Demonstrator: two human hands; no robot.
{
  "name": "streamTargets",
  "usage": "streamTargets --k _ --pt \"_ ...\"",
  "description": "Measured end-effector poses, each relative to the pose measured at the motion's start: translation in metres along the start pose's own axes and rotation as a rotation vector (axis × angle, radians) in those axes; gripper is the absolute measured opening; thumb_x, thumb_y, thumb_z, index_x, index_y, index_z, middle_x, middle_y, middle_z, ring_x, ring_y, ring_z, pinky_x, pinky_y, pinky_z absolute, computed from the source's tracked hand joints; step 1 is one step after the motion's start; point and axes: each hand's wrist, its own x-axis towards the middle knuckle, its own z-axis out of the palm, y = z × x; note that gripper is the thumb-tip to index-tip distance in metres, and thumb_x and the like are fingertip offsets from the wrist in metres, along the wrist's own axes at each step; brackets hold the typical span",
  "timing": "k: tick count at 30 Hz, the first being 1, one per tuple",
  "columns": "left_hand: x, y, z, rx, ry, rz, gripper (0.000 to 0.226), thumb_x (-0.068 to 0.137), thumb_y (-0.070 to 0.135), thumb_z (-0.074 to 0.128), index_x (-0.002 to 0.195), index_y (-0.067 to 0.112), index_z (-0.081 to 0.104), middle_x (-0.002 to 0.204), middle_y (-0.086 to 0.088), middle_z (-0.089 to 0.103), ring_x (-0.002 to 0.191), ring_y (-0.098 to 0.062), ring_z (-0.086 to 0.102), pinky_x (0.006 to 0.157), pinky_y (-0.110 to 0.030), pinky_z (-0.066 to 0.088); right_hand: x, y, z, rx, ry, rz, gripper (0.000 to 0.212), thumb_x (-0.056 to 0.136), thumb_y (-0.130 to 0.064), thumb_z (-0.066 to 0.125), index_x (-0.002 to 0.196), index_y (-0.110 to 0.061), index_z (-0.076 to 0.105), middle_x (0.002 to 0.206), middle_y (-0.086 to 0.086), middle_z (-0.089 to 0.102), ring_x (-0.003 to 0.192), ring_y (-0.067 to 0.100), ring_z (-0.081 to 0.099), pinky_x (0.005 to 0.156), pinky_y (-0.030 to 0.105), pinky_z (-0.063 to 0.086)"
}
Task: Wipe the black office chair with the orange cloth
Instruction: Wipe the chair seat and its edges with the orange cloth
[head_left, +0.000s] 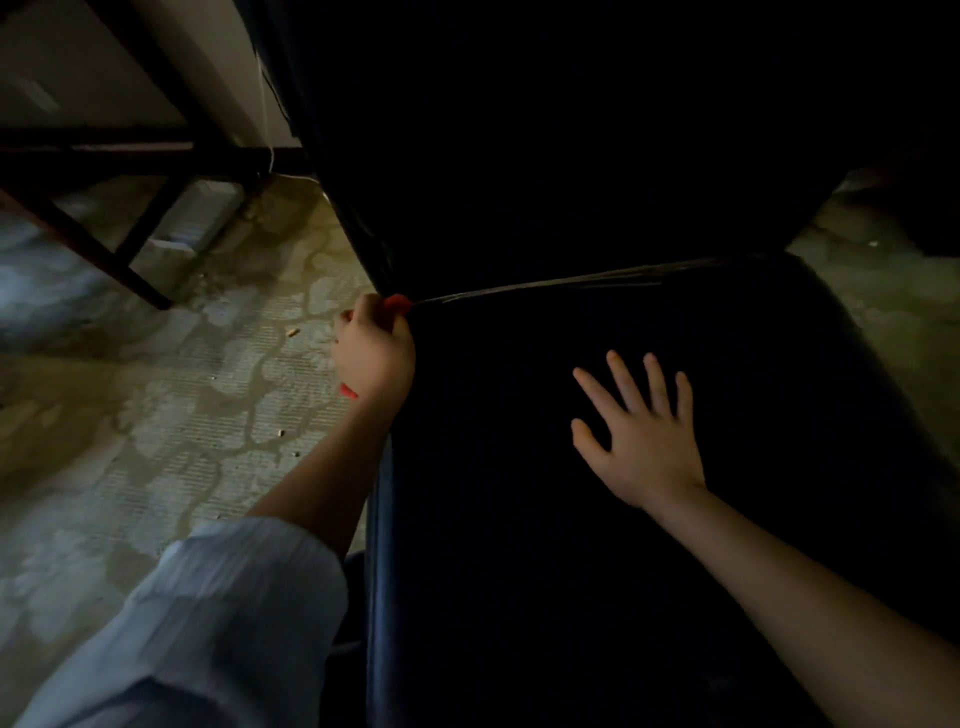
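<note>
The black office chair fills the middle and right of the head view, seat below and backrest rising dark above. My left hand is closed around the orange cloth at the seat's back left corner, where seat meets backrest. Only small bits of the cloth show above and below the fist. My right hand lies flat on the seat with its fingers spread, holding nothing.
A dark wooden table frame with slanted legs stands at the upper left over a stained concrete floor. Small bits of litter lie on the floor left of the chair. A light blue sleeve covers my left arm.
</note>
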Motion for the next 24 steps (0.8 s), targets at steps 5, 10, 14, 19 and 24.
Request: streamTargets --k 5,10,14,19,24 --pt "-0.001 0.04 0.023 0.098 -0.102 0.113 0.034 0.088 0.026 0.052 0.121 0.018 0.057 0.119 -0.016 0.054 0.107 -0.039 0.053 0.088 -0.042 0.043 0.0 0.004 0.007 0.025 0.029 -0.007 0.077 0.076 -0.064 -0.006 0.149 -0.04 0.002 0.16 -0.001 -0.005 0.144 0.03 -0.013 0.11 0.047 -0.019" --pt "-0.012 0.052 0.033 0.155 -0.221 0.431 0.04 0.091 0.026 0.052 0.131 0.02 0.051 0.121 -0.017 0.051 0.107 -0.039 0.05 0.082 -0.04 0.043 -0.002 0.004 0.01 0.106 0.097 -0.009 0.073 0.082 -0.061 0.01 0.148 -0.033 0.024 0.157 0.005 0.017 0.145 0.034 0.005 0.113 0.05 -0.008" --pt "0.014 0.012 0.011 0.227 -0.156 0.461 0.035 0.09 0.033 0.053 0.124 0.024 0.058 0.114 -0.016 0.057 0.099 -0.039 0.056 0.078 -0.039 0.045 -0.002 0.002 0.008 0.063 0.073 0.016 0.076 0.077 -0.062 0.0 0.148 -0.04 0.012 0.159 -0.001 0.006 0.146 0.03 -0.004 0.113 0.048 -0.012" --pt "0.014 0.001 0.005 0.189 -0.091 0.308 0.035 0.092 0.037 0.051 0.122 0.02 0.057 0.116 -0.018 0.055 0.099 -0.041 0.056 0.083 -0.043 0.045 -0.001 -0.002 0.013 0.041 0.096 0.036 0.068 0.084 -0.057 0.015 0.146 -0.034 0.031 0.155 0.006 0.026 0.143 0.037 0.016 0.111 0.051 -0.004" --pt "0.002 0.044 0.024 0.18 -0.148 0.169 0.034 0.09 0.027 0.049 0.121 0.014 0.055 0.115 -0.018 0.057 0.106 -0.039 0.054 0.085 -0.041 0.042 0.0 0.0 0.016 0.04 0.149 0.03 0.064 0.086 -0.054 0.023 0.142 -0.029 0.04 0.15 0.01 0.036 0.139 0.041 0.025 0.109 0.053 0.002"
